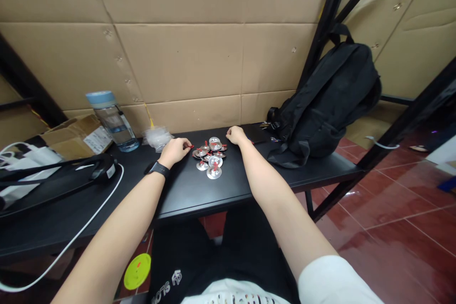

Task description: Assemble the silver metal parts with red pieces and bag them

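Several small silver metal discs (211,157) with red pieces on them lie in a pile on the black table (199,190). My left hand (175,150), with a black watch on its wrist, rests just left of the pile; its fingers are curled and pinch a small red piece at the pile's edge. My right hand (235,135) rests on the table at the pile's upper right, fingers curled under; what they hold, if anything, is hidden.
A black backpack (327,99) stands at the table's right end. At the left are a clear water bottle with a blue cap (112,121), a small clear plastic bag (157,137), a cardboard box (76,137), a white cable (89,218) and a black strap. Cardboard lines the wall behind.
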A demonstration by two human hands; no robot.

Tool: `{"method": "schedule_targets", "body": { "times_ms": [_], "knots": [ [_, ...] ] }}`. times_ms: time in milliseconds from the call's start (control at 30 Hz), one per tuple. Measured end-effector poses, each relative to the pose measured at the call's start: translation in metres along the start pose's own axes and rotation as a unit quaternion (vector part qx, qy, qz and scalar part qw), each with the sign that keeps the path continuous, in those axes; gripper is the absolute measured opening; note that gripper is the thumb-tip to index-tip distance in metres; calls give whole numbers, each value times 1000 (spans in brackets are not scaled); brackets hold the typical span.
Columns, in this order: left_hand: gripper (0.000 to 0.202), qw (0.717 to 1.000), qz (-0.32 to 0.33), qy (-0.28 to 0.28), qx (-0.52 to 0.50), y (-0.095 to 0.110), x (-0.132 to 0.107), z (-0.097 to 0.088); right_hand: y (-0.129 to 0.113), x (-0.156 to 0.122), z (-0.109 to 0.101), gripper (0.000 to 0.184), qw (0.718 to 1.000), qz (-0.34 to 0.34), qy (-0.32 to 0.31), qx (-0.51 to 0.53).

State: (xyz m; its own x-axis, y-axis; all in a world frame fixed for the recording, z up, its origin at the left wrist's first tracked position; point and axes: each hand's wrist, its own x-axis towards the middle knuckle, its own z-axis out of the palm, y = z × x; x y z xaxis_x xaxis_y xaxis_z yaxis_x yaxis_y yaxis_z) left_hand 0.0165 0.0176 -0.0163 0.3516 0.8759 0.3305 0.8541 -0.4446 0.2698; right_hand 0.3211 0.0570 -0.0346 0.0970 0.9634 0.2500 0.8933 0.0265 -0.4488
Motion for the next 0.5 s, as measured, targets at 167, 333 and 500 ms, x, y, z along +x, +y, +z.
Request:
{"method": "schedule_targets", "body": {
  "times_ms": [167,333,500],
  "knots": [
    [17,999,-4,-4,38,2,0,-2,-9,-7,-9,16,999,6,32,-13],
    [18,999,-4,-11,31,1,1,-1,-39,-16,-16,26,974,-167,-72,136],
    [24,1000,5,-5,14,-2,1,0,-71,-27,-9,14,955,-235,-129,124]
  ]
}}
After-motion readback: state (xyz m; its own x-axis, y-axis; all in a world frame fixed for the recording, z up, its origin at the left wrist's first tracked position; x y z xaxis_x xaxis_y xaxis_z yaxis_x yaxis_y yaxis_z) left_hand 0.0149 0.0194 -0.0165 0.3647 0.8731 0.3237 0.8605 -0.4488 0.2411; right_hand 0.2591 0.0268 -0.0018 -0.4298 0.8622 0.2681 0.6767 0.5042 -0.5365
